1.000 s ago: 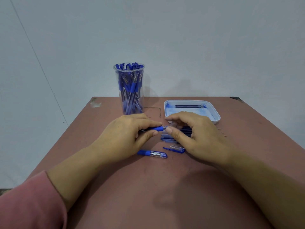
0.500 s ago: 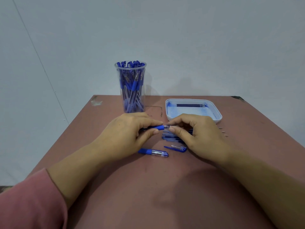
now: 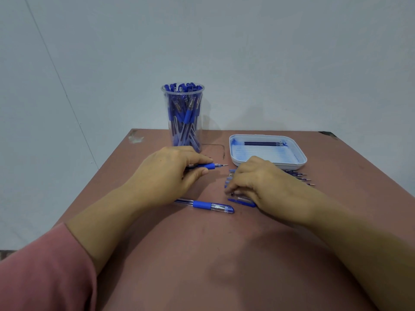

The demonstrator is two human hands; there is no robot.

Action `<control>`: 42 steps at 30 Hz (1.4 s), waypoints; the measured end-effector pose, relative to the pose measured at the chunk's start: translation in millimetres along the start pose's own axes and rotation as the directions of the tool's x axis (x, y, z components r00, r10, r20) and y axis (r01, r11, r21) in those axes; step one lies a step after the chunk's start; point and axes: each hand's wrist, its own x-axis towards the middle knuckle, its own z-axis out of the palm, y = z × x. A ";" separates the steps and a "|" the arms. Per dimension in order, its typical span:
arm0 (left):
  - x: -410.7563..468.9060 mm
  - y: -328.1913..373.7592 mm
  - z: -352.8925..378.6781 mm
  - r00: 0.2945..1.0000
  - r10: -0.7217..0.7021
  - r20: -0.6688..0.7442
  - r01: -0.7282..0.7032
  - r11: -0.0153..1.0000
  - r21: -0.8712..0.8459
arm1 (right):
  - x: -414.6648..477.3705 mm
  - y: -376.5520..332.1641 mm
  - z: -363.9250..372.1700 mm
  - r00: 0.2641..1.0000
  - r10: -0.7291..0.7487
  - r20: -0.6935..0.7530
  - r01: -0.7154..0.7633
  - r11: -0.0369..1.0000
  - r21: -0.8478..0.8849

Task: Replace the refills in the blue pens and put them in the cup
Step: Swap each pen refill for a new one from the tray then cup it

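Gripped in the left hand just in front of the cup: an uncapped blue pen, thumb and curled fingers pinched round its blue grip, bare tip pointing off to the cup's right. Right of the cup and nearer than it, the right hand, palm down over a row of refills, fingers bent, tips pressed among clear and blue pieces. Impossible to tell whether pinching any of them. Just nearer than those fingertips, a loose blue cap flat on the table, one end under the hand. Nearer still from the cup, a capped blue pen lying flat, apart from both hands. Packed inside the clear cup, upright and leaning, many blue pens. Right of the cup at about its depth — a white tray stained blue, with one dark refill along its far side. Farthest from the cup, at lower left — a pink sleeve.
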 end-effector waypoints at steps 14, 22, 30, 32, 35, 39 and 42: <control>-0.6 8.7 -1.7 0.996 0.094 0.010 -0.092 0.991 -0.095 | -0.3 -3.8 -0.1 0.922 0.132 -0.363 -0.056 0.976 0.211; 0.0 4.1 -1.4 0.998 0.064 -0.020 -0.065 0.994 -0.086 | -9.8 10.4 -8.1 0.905 0.252 -0.343 -0.175 0.955 0.240; -0.3 7.7 -1.6 0.994 0.109 -0.001 -0.109 0.992 -0.062 | -4.8 5.2 -3.0 0.925 0.185 -0.333 -0.101 0.962 0.254; -0.4 6.1 -0.9 0.995 0.102 -0.009 -0.102 0.994 -0.047 | -8.3 9.8 -4.8 0.922 0.210 -0.325 -0.136 0.962 0.237; -1.2 6.0 0.9 0.993 0.114 -0.014 -0.115 0.993 -0.028 | -9.5 8.8 -5.4 0.927 0.194 -0.320 -0.120 0.964 0.237; -1.3 8.8 3.2 0.990 0.141 -0.009 -0.141 0.990 -0.007 | -3.0 5.6 -0.4 0.948 0.117 -0.295 -0.050 0.973 0.226; -1.4 7.7 3.7 0.991 0.132 -0.032 -0.131 0.991 0.009 | -4.9 10.3 -0.1 0.946 0.126 -0.299 -0.059 0.973 0.223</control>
